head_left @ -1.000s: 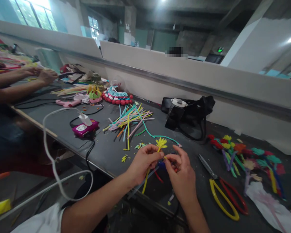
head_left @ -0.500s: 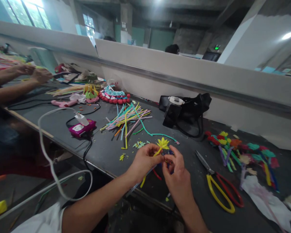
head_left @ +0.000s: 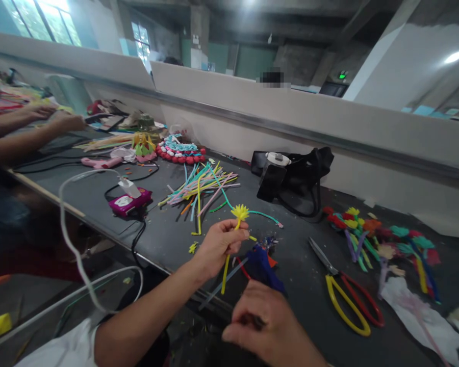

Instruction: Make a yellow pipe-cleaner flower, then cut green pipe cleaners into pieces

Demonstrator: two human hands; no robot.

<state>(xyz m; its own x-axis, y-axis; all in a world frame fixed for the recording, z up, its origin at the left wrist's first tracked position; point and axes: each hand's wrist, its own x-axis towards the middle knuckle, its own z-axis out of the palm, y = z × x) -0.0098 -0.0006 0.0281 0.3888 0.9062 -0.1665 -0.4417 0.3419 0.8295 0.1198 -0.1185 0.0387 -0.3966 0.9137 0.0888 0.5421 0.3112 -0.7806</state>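
Observation:
A yellow pipe-cleaner flower (head_left: 240,213) stands upright above my left hand (head_left: 220,247), which pinches its stem between thumb and fingers. The yellow stem comes out below the hand and points down toward the table edge. My right hand (head_left: 270,318) is low at the front edge of the table, somewhat blurred. Its fingers are loosely curled, the thumb is apart from them, and no object shows in it. Between the hands and the table lie a dark blue cloth-like piece (head_left: 265,267) and a pale blue strip (head_left: 224,285).
Scissors (head_left: 334,278) with yellow and red handles lie at right. Beyond them are finished pipe-cleaner flowers (head_left: 371,224) and white tissue (head_left: 421,311). Loose pipe cleaners (head_left: 202,188), a purple box (head_left: 128,203) with a white cable and a black bag (head_left: 306,173) stand farther back. A co-worker's arms (head_left: 34,127) reach in at left.
My right hand has left the flower and dropped toward me. My left hand has shifted left with the flower, now held upright. The dark blue piece has come into view.

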